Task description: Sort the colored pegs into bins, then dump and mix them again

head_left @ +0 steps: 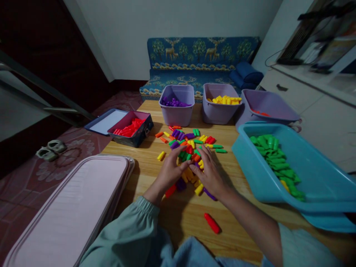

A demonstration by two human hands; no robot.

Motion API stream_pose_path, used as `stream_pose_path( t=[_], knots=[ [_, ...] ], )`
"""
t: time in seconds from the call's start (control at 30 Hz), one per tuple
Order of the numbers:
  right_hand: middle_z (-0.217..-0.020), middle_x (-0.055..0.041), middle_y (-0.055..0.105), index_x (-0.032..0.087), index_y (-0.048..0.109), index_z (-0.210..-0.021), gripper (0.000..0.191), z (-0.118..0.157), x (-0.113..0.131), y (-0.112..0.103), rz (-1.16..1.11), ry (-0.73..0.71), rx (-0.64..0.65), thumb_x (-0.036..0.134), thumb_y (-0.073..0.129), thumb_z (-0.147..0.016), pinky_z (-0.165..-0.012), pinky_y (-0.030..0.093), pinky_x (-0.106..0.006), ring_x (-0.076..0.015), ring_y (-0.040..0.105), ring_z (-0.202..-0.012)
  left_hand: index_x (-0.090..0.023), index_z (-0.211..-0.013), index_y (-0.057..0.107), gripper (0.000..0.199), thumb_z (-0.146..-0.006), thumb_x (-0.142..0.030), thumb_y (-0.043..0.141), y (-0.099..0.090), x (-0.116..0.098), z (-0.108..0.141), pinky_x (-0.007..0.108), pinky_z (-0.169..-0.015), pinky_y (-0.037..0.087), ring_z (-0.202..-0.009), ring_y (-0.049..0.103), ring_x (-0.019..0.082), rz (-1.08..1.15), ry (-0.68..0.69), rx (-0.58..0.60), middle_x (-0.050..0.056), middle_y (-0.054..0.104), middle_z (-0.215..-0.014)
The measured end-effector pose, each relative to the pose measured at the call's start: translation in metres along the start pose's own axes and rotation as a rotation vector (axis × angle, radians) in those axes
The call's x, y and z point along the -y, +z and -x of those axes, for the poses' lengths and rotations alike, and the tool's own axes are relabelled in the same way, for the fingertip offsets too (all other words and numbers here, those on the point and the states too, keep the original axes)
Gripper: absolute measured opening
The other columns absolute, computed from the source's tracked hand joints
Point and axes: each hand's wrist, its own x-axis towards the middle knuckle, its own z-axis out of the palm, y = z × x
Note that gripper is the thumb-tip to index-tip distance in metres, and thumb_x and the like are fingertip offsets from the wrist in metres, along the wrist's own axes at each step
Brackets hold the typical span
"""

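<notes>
So, left hand point(172, 167): it bends over the pile point(190, 148) from the near left side, thumb and forefinger apart; I cannot tell if a piece is under the palm.
Right hand point(209, 173): it is at the right side of the pile, with thumb and forefinger also apart, the two thumbs near each other.
Pile: small pieces, red, orange, yellow, green and purple, lying loosely on the wooden table point(236, 237), partly hidden by the hands.
Strays: a red piece point(212, 223) lies nearer to the person than the pile; a yellow piece point(161, 155) is just left of it.
Tin point(138, 138): left of the pile and beyond, open, with red pieces inside.
Tub point(250, 176): blue, right of the pile, holding green pieces and some yellow.
Bins: behind the pile, the left bin point(178, 116) has purple pieces, the middle bin point(219, 114) yellow, the right bin point(268, 102) orange-red.
Sofa point(194, 77): farthest behind the pile, blue, with deer and trees.
</notes>
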Motion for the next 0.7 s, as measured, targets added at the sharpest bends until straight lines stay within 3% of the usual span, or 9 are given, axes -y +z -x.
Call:
stream_pose_path(
  t=[0.1, 0.23, 0.3, 0.37, 0.43, 0.5, 0.6, 0.7],
  knots=[
    [-0.149, -0.0175, 0.042, 0.013, 0.047, -0.138, 0.057, -0.018, 0.001, -0.007, 0.005, 0.015, -0.002, 0.045, 0.051, -0.092, -0.118, 0.028, -0.046, -0.0262, 0.034, -0.142, -0.018, -0.125, 0.062, 0.047, -0.080, -0.030, 0.069, -0.009, 0.000, -0.023, 0.042, -0.108, 0.040, -0.123, 0.056, 0.026, 0.033, -0.010, -0.119, 0.011, 0.063, -0.129],
    [-0.131, -0.0134, 0.059, 0.018, 0.063, -0.120, 0.042, -0.021, 0.019, -0.037, 0.104, 0.111, 0.068, 0.038, 0.063, -0.084, -0.106, 0.041, -0.041, -0.0264, 0.054, -0.124, -0.016, -0.115, 0.067, 0.036, -0.081, -0.026, 0.063, -0.036, 0.005, -0.036, 0.042, -0.104, 0.042, -0.117, 0.059, 0.026, -0.186, -0.055, -0.354, 0.011, 0.067, -0.121],
    [-0.111, -0.0086, 0.069, 0.022, 0.068, -0.110, 0.033, -0.006, 0.039, -0.057, 0.171, 0.173, 0.282, 0.035, 0.068, -0.079, -0.088, 0.049, -0.035, -0.0237, 0.065, -0.102, -0.016, -0.113, 0.069, 0.035, -0.081, -0.026, 0.063, -0.046, 0.010, -0.032, 0.042, -0.102, 0.043, -0.115, 0.059, 0.026, -0.269, -0.072, -0.355, 0.011, 0.067, -0.120],
    [-0.083, -0.0036, 0.073, 0.026, 0.071, -0.098, 0.028, 0.016, 0.064, -0.073, 0.262, 0.271, 0.628, 0.037, 0.073, -0.073, -0.070, 0.049, -0.032, -0.0234, 0.068, -0.079, -0.016, -0.110, 0.070, 0.032, -0.080, -0.026, 0.063, -0.051, 0.015, -0.026, 0.041, -0.099, 0.045, -0.113, 0.060, 0.026, -0.300, -0.079, -0.332, 0.011, 0.067, -0.119],
    [-0.083, -0.0069, 0.073, 0.023, 0.072, -0.089, 0.026, 0.039, 0.086, -0.080, 0.377, 0.295, 0.845, 0.040, 0.076, -0.069, -0.068, 0.047, -0.032, -0.0281, 0.069, -0.083, -0.015, -0.108, 0.071, 0.030, -0.080, -0.026, 0.063, -0.050, 0.019, -0.020, 0.040, -0.096, 0.047, -0.108, 0.061, 0.025, -0.299, -0.095, -0.327, 0.012, 0.068, -0.115],
    [-0.092, -0.0117, 0.074, 0.020, 0.071, -0.101, 0.034, 0.055, 0.099, -0.077, 0.445, 0.284, 0.965, 0.036, 0.074, -0.071, -0.069, 0.047, -0.032, -0.0307, 0.069, -0.090, -0.015, -0.107, 0.071, 0.030, -0.080, -0.026, 0.063, -0.045, 0.022, -0.018, 0.039, -0.092, 0.048, -0.102, 0.063, 0.024, -0.279, -0.116, -0.317, 0.012, 0.068, -0.112],
    [-0.098, -0.0140, 0.074, 0.018, 0.067, -0.115, 0.036, 0.060, 0.100, -0.064, 0.486, 0.209, 0.993, 0.019, 0.060, -0.079, -0.068, 0.045, -0.030, -0.0284, 0.070, -0.090, -0.014, -0.108, 0.071, 0.031, -0.080, -0.025, 0.062, -0.037, 0.023, -0.020, 0.038, -0.086, 0.050, -0.093, 0.063, 0.022, -0.264, -0.125, -0.280, 0.012, 0.069, -0.107],
    [-0.089, -0.0121, 0.074, 0.019, 0.068, -0.101, 0.028, 0.040, 0.087, -0.055, 0.535, 0.168, 0.803, 0.013, 0.052, -0.079, -0.064, 0.042, -0.029, -0.0263, 0.070, -0.084, -0.014, -0.106, 0.071, 0.030, -0.079, -0.022, 0.063, -0.031, 0.023, -0.022, 0.037, -0.082, 0.051, -0.086, 0.063, 0.022, -0.282, -0.116, -0.258, 0.011, 0.070, -0.103]
  ],
)
